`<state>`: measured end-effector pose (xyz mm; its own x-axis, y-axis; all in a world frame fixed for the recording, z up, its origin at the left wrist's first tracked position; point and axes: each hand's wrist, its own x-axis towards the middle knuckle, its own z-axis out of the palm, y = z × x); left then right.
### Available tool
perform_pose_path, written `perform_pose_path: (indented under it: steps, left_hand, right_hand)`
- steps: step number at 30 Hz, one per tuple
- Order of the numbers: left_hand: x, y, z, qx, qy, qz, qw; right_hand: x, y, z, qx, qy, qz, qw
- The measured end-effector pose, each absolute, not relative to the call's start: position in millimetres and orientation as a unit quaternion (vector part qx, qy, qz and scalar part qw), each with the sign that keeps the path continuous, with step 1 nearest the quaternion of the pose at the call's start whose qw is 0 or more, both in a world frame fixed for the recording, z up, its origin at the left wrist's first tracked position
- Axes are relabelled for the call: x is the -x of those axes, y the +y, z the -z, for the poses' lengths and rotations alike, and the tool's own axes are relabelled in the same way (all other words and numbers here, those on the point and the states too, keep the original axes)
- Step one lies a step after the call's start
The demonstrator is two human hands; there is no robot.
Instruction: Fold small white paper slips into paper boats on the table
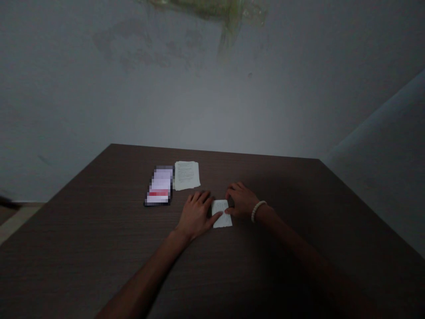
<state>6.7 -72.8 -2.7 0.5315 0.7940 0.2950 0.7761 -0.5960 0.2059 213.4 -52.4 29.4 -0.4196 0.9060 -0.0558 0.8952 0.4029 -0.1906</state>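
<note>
A small white sheet of paper (221, 219) with lines of print lies flat on the dark wooden table (133, 248). My left hand (196, 214) rests at its left side, fingers spread on the table and the thumb on the paper. At the right edge is my right hand (243, 200), its thumb touching the paper and its fingers apart and bent beside the upper right corner. A beaded bracelet (258, 211) circles my right wrist. Neither hand lifts the paper.
A stack of printed papers (187, 175) lies farther back, left of the hands. Beside it is a phone (160, 186) with a lit, pixelated screen. A stained grey wall (212, 97) rises behind the table's far edge.
</note>
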Motion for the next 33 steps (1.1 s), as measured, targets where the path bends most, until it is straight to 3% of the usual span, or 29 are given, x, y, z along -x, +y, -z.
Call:
perform_pose_path:
  steps: [13,33]
  left_hand:
    - [-6,-72,5,-0.880,0.437,-0.182,0.048]
    - [-5,-70,6,-0.880,0.410,-0.213,0.110]
  right_hand:
    - [-212,-65,-29,0.540,-0.834,-0.100,0.053]
    - [-218,-66,-10,0.505,-0.832,-0.110,0.200]
